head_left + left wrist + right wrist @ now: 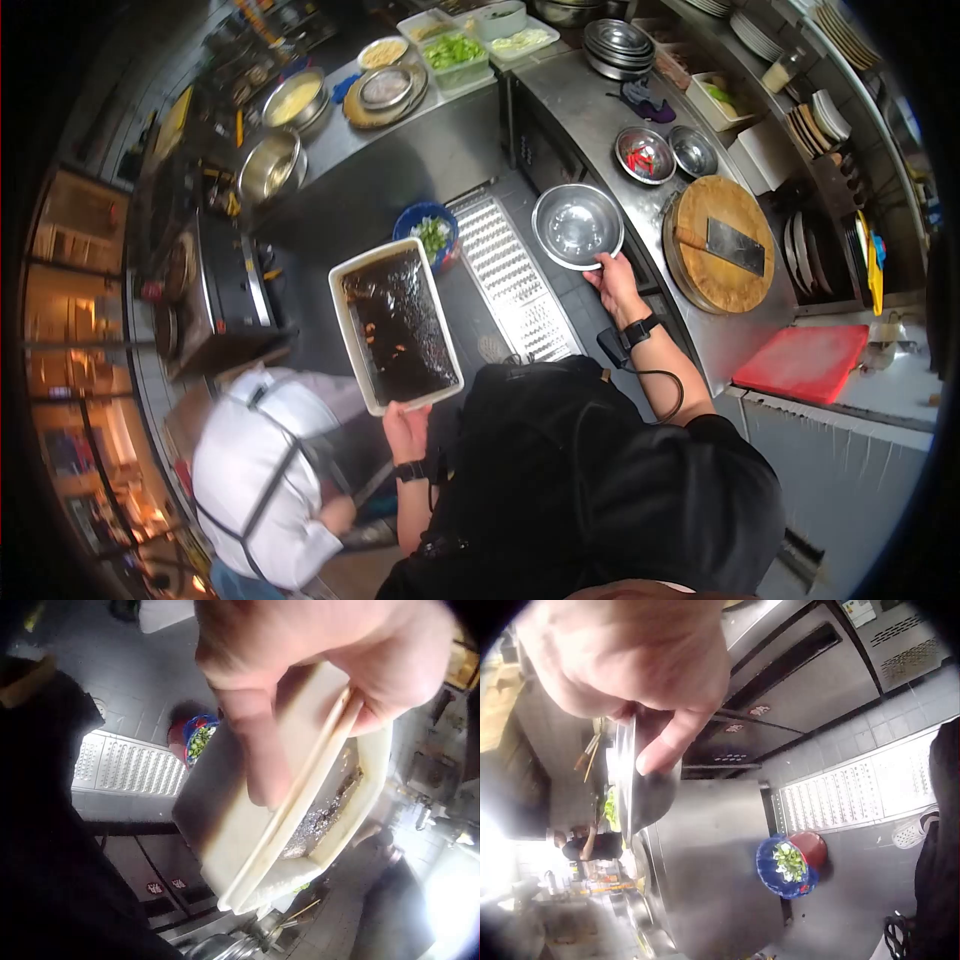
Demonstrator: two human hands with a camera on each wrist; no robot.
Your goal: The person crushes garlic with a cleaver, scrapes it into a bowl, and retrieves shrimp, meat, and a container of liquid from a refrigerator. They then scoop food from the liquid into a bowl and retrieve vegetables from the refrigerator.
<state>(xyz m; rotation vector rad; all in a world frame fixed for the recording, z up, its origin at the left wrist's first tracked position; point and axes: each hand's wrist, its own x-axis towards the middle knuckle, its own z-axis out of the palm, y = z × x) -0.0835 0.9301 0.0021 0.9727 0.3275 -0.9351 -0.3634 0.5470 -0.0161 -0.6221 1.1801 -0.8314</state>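
My left hand [406,432] grips the near end of a cream rectangular tub [350,335] that holds dark brown, glossy liquid [400,310] with a few pale bits on it. In the left wrist view, the thumb lies along the outside of the tub's wall [289,761] and the other fingers hook over the rim. Off to the right, my right hand [615,288] pinches the near rim of a shiny metal bowl [556,225]. The right wrist view shows that bowl [656,799] edge-on, thumb on its outer side. Nothing shows inside the bowl.
A blue container [403,222] of chopped greens stands low beside the floor grate [500,262]. A round chopping board [700,285] with a cleaver [735,247] and a bowl of red pieces [645,155] occupy the right counter. Close on my left is a person in white [250,470].
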